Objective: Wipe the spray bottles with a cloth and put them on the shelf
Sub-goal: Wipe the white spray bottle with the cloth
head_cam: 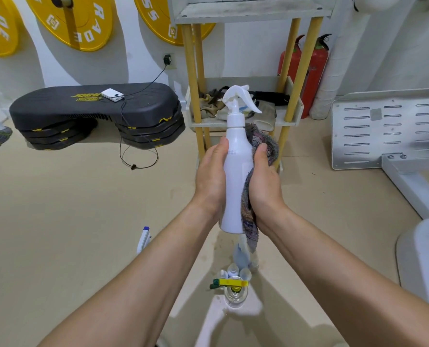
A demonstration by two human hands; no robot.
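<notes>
While the left hand (212, 176) grips the upright spray bottle (236, 171), the right hand (264, 181) clutches the cloth (266, 144) against it.

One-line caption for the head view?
Left hand holds a white spray bottle upright while the right hand holds a cloth against its side.

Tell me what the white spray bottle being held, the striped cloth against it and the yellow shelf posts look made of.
White spray bottle: plastic, likely; smooth, opaque, softly glossy.
Striped grey-purple cloth: woven terry-like fabric, going by its fuzzy, limp folds.
Round yellow shelf posts: probably painted wood or metal; the even matte colour hides which.
</notes>
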